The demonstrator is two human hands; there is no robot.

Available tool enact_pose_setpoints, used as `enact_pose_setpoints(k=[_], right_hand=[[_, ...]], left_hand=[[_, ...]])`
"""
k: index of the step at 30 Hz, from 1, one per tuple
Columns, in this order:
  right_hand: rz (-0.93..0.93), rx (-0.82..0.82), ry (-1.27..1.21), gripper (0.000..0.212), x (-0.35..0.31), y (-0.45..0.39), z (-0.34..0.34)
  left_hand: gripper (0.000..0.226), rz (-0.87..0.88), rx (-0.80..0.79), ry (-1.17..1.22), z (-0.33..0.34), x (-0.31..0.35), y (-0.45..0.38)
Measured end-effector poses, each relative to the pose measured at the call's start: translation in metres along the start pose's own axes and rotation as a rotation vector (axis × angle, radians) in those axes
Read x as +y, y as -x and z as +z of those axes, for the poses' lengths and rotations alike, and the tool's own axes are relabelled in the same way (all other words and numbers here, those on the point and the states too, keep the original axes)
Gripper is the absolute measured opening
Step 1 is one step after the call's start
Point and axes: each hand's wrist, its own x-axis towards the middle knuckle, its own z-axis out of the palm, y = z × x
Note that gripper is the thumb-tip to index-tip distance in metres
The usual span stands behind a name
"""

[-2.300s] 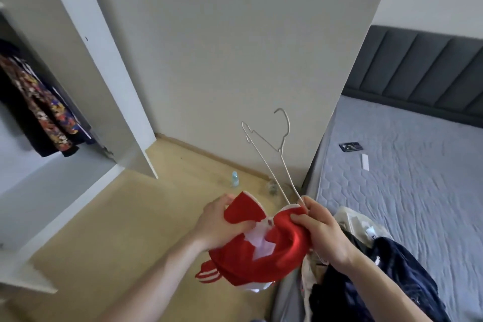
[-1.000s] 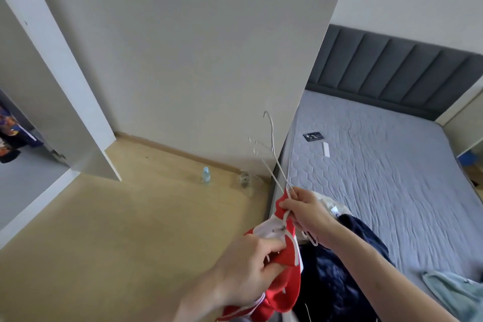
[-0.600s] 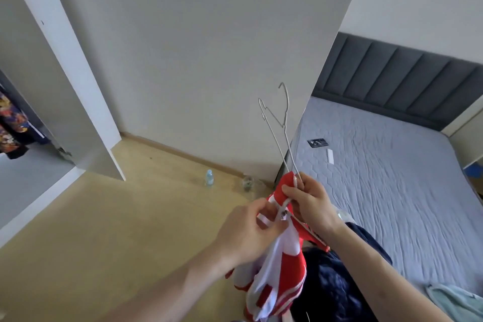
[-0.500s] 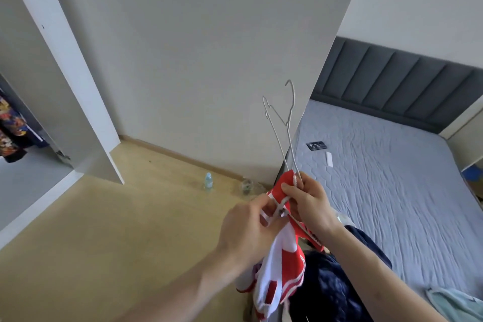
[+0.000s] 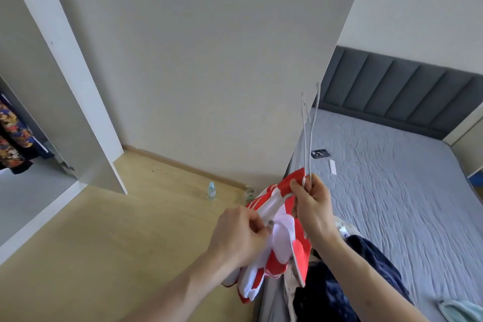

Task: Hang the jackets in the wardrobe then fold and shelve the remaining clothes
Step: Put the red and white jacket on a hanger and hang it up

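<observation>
A pale wall panel fills the middle of the frame, with the wooden floor (image 5: pixel 109 230) below it and the grey bed (image 5: pixel 392 191) stretching across the right side. The open wardrobe (image 5: pixel 15 149) sits at the left edge, one patterned garment hanging inside.

Since a moment ago the wire hanger (image 5: pixel 309 133) has turned nearly edge-on, so its hook and shoulder now read as two thin upright lines in the centre right. My hands have drawn apart: my left hand (image 5: pixel 240 235) has dropped toward the lower middle and pinches the white zip edge of the red and white jacket (image 5: pixel 277 238), while my right hand (image 5: pixel 312 206) stays above it, fingers curled round the hanger's lower wires and the jacket's red collar. The jacket now spreads between the two hands and hangs over the bed's near edge.

I count one hanger and one red jacket in hand. One dark navy garment (image 5: pixel 339 295) lies beneath my right forearm, one pale blue piece (image 5: pixel 460 311) at the lower right corner. Two small bottles (image 5: pixel 211 189) stand by the skirting, and two small flat items (image 5: pixel 320 153) lie on the mattress.
</observation>
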Motion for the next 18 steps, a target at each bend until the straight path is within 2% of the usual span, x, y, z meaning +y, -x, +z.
enact_pose_setpoints(k=[2, 4, 7, 10, 11, 14, 16, 18], right_hand=[[0.005, -0.001, -0.017, 0.048, -0.005, -0.004, 0.002], [0.002, -0.071, -0.017, 0.043, -0.01, -0.007, 0.004], [-0.008, -0.206, 0.02, 0.024, -0.015, -0.007, 0.011], [-0.046, -0.29, 0.047, 0.022, -0.024, -0.006, 0.018], [-0.057, -0.31, 0.06, 0.021, -0.027, -0.006, 0.02], [-0.02, -0.377, 0.085, 0.029, -0.036, -0.008, 0.018], [0.02, -0.406, 0.082, 0.038, -0.041, -0.01, 0.009], [0.021, -0.37, 0.09, 0.043, -0.047, -0.009, -0.006]], left_hand=[[0.035, -0.012, -0.102, -0.109, -0.003, -0.015, 0.001], [0.039, -0.009, -0.17, -0.178, -0.007, -0.025, -0.001], [0.038, -0.032, -0.144, -0.164, -0.017, -0.02, -0.011], [0.061, -0.019, -0.094, -0.046, -0.029, -0.004, -0.026], [0.058, 0.014, -0.083, -0.032, -0.033, 0.002, -0.031], [0.024, 0.149, -0.114, -0.096, -0.045, 0.017, -0.048], [0.015, 0.189, -0.163, -0.106, -0.053, 0.018, -0.058], [0.022, 0.154, -0.18, -0.031, -0.057, 0.009, -0.067]])
